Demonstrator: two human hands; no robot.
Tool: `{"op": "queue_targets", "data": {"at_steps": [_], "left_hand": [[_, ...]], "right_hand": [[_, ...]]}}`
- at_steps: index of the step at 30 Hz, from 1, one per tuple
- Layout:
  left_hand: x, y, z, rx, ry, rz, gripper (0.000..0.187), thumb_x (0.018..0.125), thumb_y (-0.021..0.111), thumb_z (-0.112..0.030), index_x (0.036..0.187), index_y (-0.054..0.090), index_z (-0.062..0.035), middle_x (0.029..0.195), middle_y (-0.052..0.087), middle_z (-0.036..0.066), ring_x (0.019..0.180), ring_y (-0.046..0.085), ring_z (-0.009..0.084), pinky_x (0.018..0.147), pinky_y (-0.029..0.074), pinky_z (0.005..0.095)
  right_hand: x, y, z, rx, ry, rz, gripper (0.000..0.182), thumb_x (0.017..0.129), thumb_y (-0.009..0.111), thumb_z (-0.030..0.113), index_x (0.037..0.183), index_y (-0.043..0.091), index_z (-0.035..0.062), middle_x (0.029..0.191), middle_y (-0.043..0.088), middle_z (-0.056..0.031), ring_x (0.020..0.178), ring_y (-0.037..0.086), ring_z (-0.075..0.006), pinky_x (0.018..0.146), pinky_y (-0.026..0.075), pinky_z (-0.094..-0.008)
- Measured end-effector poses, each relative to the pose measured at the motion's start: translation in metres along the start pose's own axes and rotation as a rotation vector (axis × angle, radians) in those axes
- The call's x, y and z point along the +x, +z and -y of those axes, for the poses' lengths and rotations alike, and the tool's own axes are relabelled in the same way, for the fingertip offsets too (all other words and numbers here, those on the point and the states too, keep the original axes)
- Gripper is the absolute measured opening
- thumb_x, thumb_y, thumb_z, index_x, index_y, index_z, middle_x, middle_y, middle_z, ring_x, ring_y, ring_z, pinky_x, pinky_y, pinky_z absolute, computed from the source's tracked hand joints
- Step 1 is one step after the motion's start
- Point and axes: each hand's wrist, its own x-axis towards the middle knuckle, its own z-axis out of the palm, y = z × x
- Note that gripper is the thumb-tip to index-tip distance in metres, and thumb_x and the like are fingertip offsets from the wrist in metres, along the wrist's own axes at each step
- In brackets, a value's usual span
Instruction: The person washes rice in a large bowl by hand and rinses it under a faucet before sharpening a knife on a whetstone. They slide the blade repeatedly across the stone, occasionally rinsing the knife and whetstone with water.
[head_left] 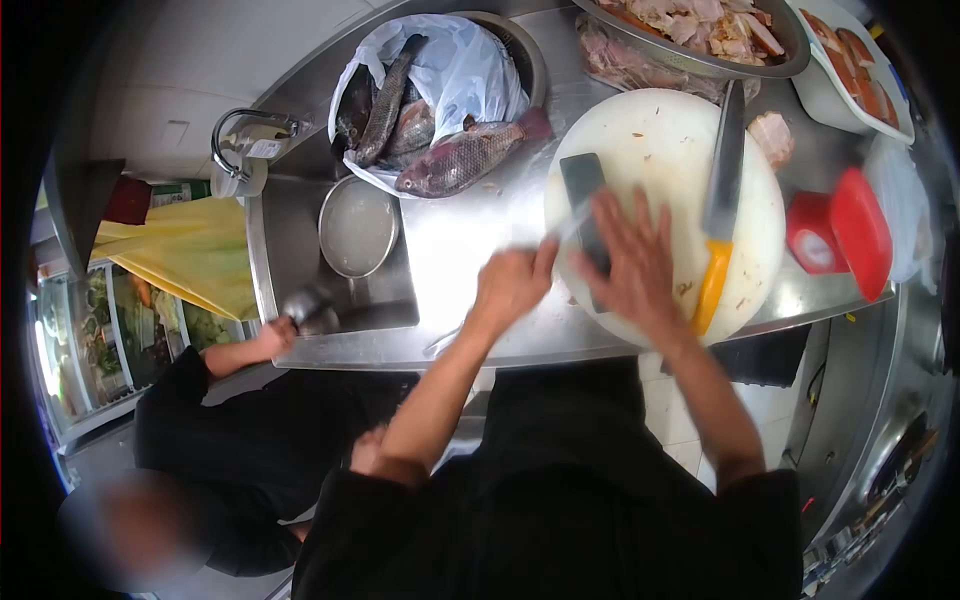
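Observation:
My left hand (513, 287) is closed round the handle of a small knife (574, 219), whose blade lies over a dark sharpening stone (583, 180). The stone rests at the left side of a round white cutting board (655, 125). My right hand (632, 265) is over the board with its fingers spread, its fingertips by the blade and the stone, somewhat blurred. Right of it lies a large knife (724, 190) with a yellow handle. Whether my right fingers touch the small blade cannot be made out.
Fish (465, 160) and a plastic bag (450, 70) fill a bowl behind the sink (385, 305). A co-worker's hand (277, 338) holds a ladle at the sink's front left. Meat bowl (790, 62), white tray (898, 128) and red container (815, 232) stand right.

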Motion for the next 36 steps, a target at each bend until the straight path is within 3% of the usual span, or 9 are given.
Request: {"op": "queue_targets", "data": {"at_steps": [5, 13, 16, 19, 21, 29, 32, 34, 36], "left_hand": [[0.049, -0.018, -0.041, -0.013, 0.015, -0.05, 0.067, 0.1, 0.039, -0.052, 0.079, 0.073, 0.0032, 0.078, 0.065, 0.031, 0.085, 0.066, 0.0473, 0.083, 0.051, 0.0498], [-0.063, 0.008, 0.01, -0.045, -0.069, 0.012, 0.062, 0.101, 0.043, -0.048, 0.077, 0.072, 0.0008, 0.074, 0.064, 0.03, 0.077, 0.064, 0.0493, 0.076, 0.051, 0.0528], [-0.01, -0.001, -0.006, 0.002, -0.024, -0.001, 0.064, 0.1, 0.042, -0.05, 0.076, 0.073, 0.0005, 0.074, 0.064, 0.03, 0.078, 0.065, 0.0484, 0.077, 0.051, 0.052], [0.054, -0.002, -0.029, 0.018, 0.064, -0.088, 0.072, 0.1, 0.038, -0.051, 0.076, 0.07, 0.008, 0.076, 0.064, 0.033, 0.083, 0.067, 0.0479, 0.082, 0.052, 0.0514], [0.053, -0.012, -0.042, 0.014, 0.052, -0.091, 0.071, 0.1, 0.038, -0.051, 0.076, 0.071, 0.0058, 0.075, 0.065, 0.032, 0.083, 0.066, 0.0481, 0.082, 0.052, 0.0512], [-0.06, 0.008, 0.003, -0.03, -0.08, 0.026, 0.06, 0.101, 0.044, -0.047, 0.075, 0.073, -0.001, 0.073, 0.065, 0.029, 0.076, 0.065, 0.0471, 0.074, 0.051, 0.0515], [-0.013, 0.007, -0.004, 0.028, 0.035, -0.062, 0.062, 0.101, 0.043, -0.047, 0.073, 0.073, -0.0009, 0.07, 0.065, 0.027, 0.072, 0.066, 0.0458, 0.07, 0.052, 0.0509], [0.025, -0.007, -0.033, 0.059, 0.005, -0.019, 0.067, 0.1, 0.04, -0.052, 0.076, 0.073, 0.002, 0.074, 0.065, 0.03, 0.079, 0.066, 0.0475, 0.078, 0.052, 0.0505], [0.056, -0.007, -0.042, 0.016, 0.047, -0.114, 0.071, 0.1, 0.039, -0.055, 0.075, 0.073, 0.0024, 0.072, 0.064, 0.031, 0.081, 0.067, 0.0475, 0.078, 0.052, 0.051]], "right_hand": [[0.05, 0.004, -0.033, -0.058, 0.004, -0.045, 0.074, 0.09, 0.059, 0.052, 0.144, 0.046, 0.0024, 0.149, 0.047, -0.0138, 0.143, 0.03, -0.0439, 0.115, 0.015, -0.0641], [-0.045, -0.008, 0.029, 0.104, 0.022, 0.098, 0.075, 0.09, 0.059, 0.053, 0.144, 0.046, 0.0022, 0.15, 0.046, -0.0134, 0.143, 0.03, -0.0447, 0.115, 0.012, -0.0649], [-0.003, 0.002, 0.0, 0.012, 0.01, 0.02, 0.073, 0.091, 0.058, 0.053, 0.144, 0.047, 0.0027, 0.149, 0.047, -0.0128, 0.142, 0.031, -0.0441, 0.115, 0.014, -0.0641], [0.047, 0.006, -0.034, -0.061, 0.008, -0.037, 0.072, 0.092, 0.057, 0.051, 0.144, 0.046, 0.0026, 0.149, 0.047, -0.0135, 0.142, 0.031, -0.0435, 0.115, 0.015, -0.0629], [0.054, 0.002, -0.036, -0.07, 0.003, -0.042, 0.071, 0.092, 0.056, 0.05, 0.144, 0.046, 0.0026, 0.148, 0.048, -0.0139, 0.142, 0.031, -0.043, 0.115, 0.016, -0.0621], [-0.039, -0.01, 0.02, 0.077, 0.035, 0.09, 0.072, 0.092, 0.058, 0.05, 0.145, 0.046, 0.0034, 0.149, 0.047, -0.0133, 0.144, 0.028, -0.0437, 0.115, 0.013, -0.065], [-0.012, -0.002, 0.0, 0.031, 0.025, 0.008, 0.072, 0.092, 0.058, 0.051, 0.145, 0.046, 0.0038, 0.149, 0.047, -0.013, 0.144, 0.029, -0.0433, 0.115, 0.014, -0.0645], [0.023, 0.004, -0.023, -0.031, 0.017, -0.046, 0.072, 0.092, 0.057, 0.051, 0.145, 0.046, 0.0037, 0.149, 0.047, -0.0132, 0.144, 0.03, -0.0429, 0.115, 0.015, -0.0635], [0.05, 0.004, -0.04, -0.097, 0.02, -0.068, 0.072, 0.092, 0.057, 0.051, 0.145, 0.045, 0.0033, 0.149, 0.048, -0.0137, 0.143, 0.031, -0.0424, 0.115, 0.016, -0.0625]]}}
